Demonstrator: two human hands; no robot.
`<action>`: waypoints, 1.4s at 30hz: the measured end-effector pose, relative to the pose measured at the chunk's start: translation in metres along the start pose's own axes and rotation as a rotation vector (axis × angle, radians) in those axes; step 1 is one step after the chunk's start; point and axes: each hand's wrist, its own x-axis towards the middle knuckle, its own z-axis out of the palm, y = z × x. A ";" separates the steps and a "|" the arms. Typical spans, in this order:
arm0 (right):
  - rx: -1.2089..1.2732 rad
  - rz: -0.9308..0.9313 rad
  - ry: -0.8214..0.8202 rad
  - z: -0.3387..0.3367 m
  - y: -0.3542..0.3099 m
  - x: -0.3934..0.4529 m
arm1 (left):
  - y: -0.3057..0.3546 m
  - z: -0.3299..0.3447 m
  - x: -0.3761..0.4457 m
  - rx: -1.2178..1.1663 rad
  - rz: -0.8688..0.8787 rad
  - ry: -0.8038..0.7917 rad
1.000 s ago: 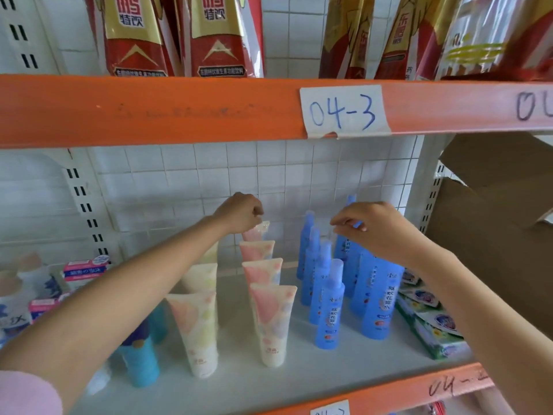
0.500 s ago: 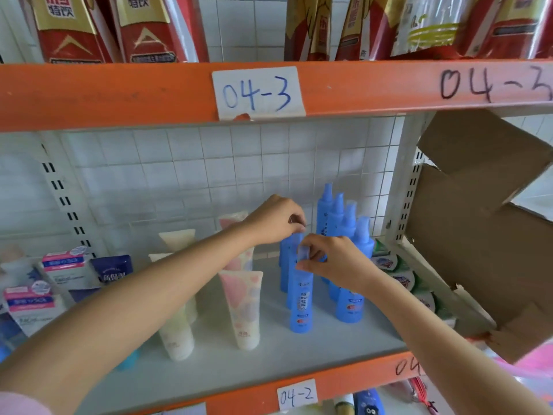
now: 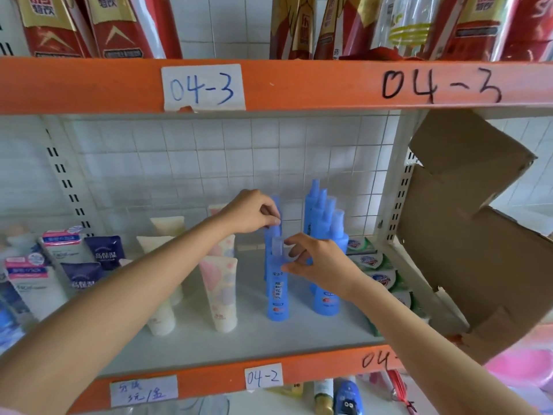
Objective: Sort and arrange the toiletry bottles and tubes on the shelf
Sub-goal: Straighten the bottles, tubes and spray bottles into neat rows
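Note:
Two rows of blue spray bottles stand on the white shelf (image 3: pixel 299 333). My right hand (image 3: pixel 317 262) pinches the neck of the front bottle (image 3: pixel 278 292) of the left row. My left hand (image 3: pixel 254 212) pinches the cap of a blue bottle (image 3: pixel 270 235) just behind it. The right row of blue bottles (image 3: pixel 324 223) runs back toward the wall, untouched. Left of the bottles stand pastel tubes, cap down: a pink-patterned tube (image 3: pixel 221 292) in front and cream tubes (image 3: pixel 164 229) behind my left forearm.
Green soap packs (image 3: pixel 377 271) lie along the shelf's right side. Torn cardboard (image 3: pixel 478 235) hangs at the right upright. White and navy boxes and pouches (image 3: pixel 59 259) fill the left. The orange beam (image 3: pixel 299 85) above carries red drink packs; a lower shelf holds more bottles.
My left hand has gone from the back pink tube to the cap of a blue bottle. My right hand has gone from the right row to the left row's front bottle.

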 end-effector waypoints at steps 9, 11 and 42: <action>-0.043 0.055 0.029 0.022 -0.003 0.014 | -0.002 -0.007 0.010 -0.034 -0.016 0.018; -0.046 0.061 0.022 0.021 -0.002 0.015 | -0.005 -0.011 0.017 -0.032 -0.023 0.085; -0.036 0.134 0.091 0.036 0.005 0.008 | -0.021 -0.009 0.026 -0.021 -0.003 -0.144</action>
